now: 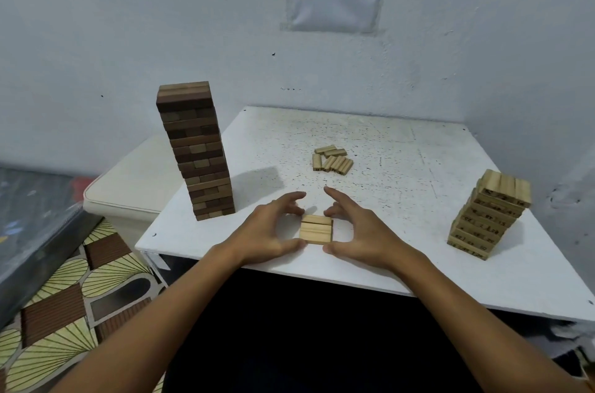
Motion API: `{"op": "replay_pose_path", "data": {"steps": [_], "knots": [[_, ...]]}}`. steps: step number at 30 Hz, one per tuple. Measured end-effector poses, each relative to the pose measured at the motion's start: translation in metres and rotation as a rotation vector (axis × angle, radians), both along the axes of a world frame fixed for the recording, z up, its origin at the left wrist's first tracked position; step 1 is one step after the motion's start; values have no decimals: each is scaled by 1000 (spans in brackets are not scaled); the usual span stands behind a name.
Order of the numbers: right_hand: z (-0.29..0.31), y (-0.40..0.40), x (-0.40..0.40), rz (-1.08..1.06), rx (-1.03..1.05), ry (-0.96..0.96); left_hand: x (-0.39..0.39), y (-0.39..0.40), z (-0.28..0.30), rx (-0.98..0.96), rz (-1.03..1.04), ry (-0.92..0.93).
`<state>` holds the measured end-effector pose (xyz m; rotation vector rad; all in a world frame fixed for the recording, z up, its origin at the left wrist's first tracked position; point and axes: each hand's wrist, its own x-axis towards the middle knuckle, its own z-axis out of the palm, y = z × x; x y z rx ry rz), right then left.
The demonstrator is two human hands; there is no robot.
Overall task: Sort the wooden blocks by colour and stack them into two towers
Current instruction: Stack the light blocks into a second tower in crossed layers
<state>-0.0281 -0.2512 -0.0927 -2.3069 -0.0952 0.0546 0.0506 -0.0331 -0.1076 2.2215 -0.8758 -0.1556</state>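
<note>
Blocks of pale wood, three laid side by side as one flat layer (316, 229), are framed between the two hands near the front edge of the white table (418, 148). The left hand (269, 233) is set against the layer's left side, with the thumb touching the near corner and the fingers spread and curved beyond the far corner. The right hand (360, 233) is placed the same way on the other side; whether its fingers touch the wood cannot be told. Nothing is pinched or lifted.

The step in hand is judged to be squaring this layer. It is done best with light, even pressure from both sides at once, so that the three pieces are closed up flush and not skewed.

Well beyond the fingertips, a loose heap of pale blocks (331, 160) is left unsorted. Far out past the right hand, a short pale tower (489, 215) is stood, slightly twisted. Out past the left hand, a tall dark tower (196, 151) is stood close to the table's edge, so wide elbow movements are best avoided.
</note>
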Motion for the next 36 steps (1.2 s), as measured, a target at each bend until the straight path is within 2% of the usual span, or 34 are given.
{"op": "replay_pose_path", "data": {"steps": [13,18,30,36], "knots": [[-7,0,0,-42,54,-64,0,-2,0,-36,11,-8],[-1,4,-1,-34,13,-102,2,-5,7,-83,1,18],[100,-50,-18,-157,-33,-358,15,-76,96,-369,-123,-90],[132,-104,-45,-276,-47,-380,7,-142,129,-363,-258,-113]]}}
